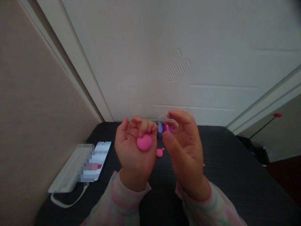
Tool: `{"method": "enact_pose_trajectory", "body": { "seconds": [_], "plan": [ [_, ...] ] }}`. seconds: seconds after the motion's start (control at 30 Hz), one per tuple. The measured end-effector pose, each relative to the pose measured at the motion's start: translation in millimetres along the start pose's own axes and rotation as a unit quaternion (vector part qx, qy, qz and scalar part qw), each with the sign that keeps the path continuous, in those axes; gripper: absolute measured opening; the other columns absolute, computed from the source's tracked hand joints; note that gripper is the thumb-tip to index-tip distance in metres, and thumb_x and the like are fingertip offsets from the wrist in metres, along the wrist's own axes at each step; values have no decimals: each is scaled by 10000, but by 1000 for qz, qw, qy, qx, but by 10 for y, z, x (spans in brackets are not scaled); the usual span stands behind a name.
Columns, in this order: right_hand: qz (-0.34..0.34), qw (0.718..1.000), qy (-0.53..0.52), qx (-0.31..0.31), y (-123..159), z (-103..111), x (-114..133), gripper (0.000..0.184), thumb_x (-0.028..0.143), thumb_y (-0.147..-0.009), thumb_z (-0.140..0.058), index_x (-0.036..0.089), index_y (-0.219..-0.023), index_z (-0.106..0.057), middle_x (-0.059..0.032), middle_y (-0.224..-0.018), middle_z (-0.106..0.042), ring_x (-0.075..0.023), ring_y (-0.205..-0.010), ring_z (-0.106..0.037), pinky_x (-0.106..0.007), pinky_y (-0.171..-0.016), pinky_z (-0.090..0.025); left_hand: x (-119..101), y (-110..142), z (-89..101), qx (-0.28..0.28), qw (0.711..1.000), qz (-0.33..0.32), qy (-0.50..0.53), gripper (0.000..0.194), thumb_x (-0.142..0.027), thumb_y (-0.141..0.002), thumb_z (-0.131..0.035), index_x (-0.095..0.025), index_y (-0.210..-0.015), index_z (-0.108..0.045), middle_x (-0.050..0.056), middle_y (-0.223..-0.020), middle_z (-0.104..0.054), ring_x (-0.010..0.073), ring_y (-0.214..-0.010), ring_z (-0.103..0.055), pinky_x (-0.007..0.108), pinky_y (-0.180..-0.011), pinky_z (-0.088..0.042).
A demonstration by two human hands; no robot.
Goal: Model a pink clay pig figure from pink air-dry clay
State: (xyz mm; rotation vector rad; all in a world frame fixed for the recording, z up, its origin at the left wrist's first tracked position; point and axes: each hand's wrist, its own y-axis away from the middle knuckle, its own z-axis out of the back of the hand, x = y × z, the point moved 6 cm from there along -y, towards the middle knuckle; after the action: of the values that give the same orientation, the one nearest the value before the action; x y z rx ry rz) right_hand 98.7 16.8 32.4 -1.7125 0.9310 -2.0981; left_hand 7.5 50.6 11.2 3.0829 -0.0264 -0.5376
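Observation:
My left hand (136, 157) is turned palm up, its fingers curled inward. On its palm rests a smooth pink ball of modelling clay (144, 142), with a fingertip against its upper edge. Beside it is my right hand (184, 147), raised with curved fingers apart from the thumb and nothing visible between them; it does not touch the ball. Between and beyond the hands, a small pink clay figure (159, 153) with a little projection on top lies on the dark table (162, 194). Farther back, a blue-purple packet (160, 129) and a magenta item (166, 128) are partly hidden by my hands.
At the left of the table lie a phone (103, 153) with a lit screen and a white power bank-like block (68, 175) with a white cable (68, 205). A white panel with embossed hearts (178, 65) rises behind the table. A tiny pink bit (204, 164) sits right of my right hand.

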Motion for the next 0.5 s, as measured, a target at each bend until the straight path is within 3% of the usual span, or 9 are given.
{"method": "enact_pose_trajectory", "body": {
  "seconds": [0.1,0.2,0.33,0.43,0.5],
  "plan": [
    [-2,991,5,135,-14,-139,44,300,355,-717,-622,251,-983,-529,-43,-1018,-516,-181,-998,-500,-369,-880,-431,-228,3,-19,19,997,-73,4,321,-278,-838,-307,-172,-572,-450,-43,-459,-284,94,-519,-415,252,-623,-446],
    [-11,980,26,198,7,-255,45,461,378,-610,-714,228,-1011,-542,-57,-1097,-496,-187,-1071,-463,-372,-945,-388,-317,50,-76,60,992,-108,-17,300,-239,-828,-320,-176,-550,-414,-43,-470,-270,94,-548,-428,248,-664,-454],
    [14,978,36,206,6,-273,48,407,367,-633,-703,235,-994,-569,-42,-1075,-527,-176,-1056,-477,-362,-929,-399,-240,85,-111,79,988,-111,-67,278,-218,-812,-362,-169,-557,-462,-32,-519,-337,89,-611,-469,218,-706,-452],
    [69,976,85,188,-32,-160,72,343,312,-678,-678,220,-994,-581,-44,-1051,-544,-174,-1025,-494,-350,-893,-419,-254,78,-84,66,973,-146,-164,157,-275,-784,-466,-181,-733,-580,4,-741,-520,108,-764,-528,204,-717,-451],
    [107,972,132,164,-68,-48,101,356,303,-697,-662,208,-1028,-573,-59,-1076,-535,-182,-1033,-490,-355,-896,-415,-322,67,-74,64,945,-171,-270,195,-294,-727,-576,-208,-900,-602,9,-896,-569,119,-844,-536,189,-713,-445]
  ]
}}
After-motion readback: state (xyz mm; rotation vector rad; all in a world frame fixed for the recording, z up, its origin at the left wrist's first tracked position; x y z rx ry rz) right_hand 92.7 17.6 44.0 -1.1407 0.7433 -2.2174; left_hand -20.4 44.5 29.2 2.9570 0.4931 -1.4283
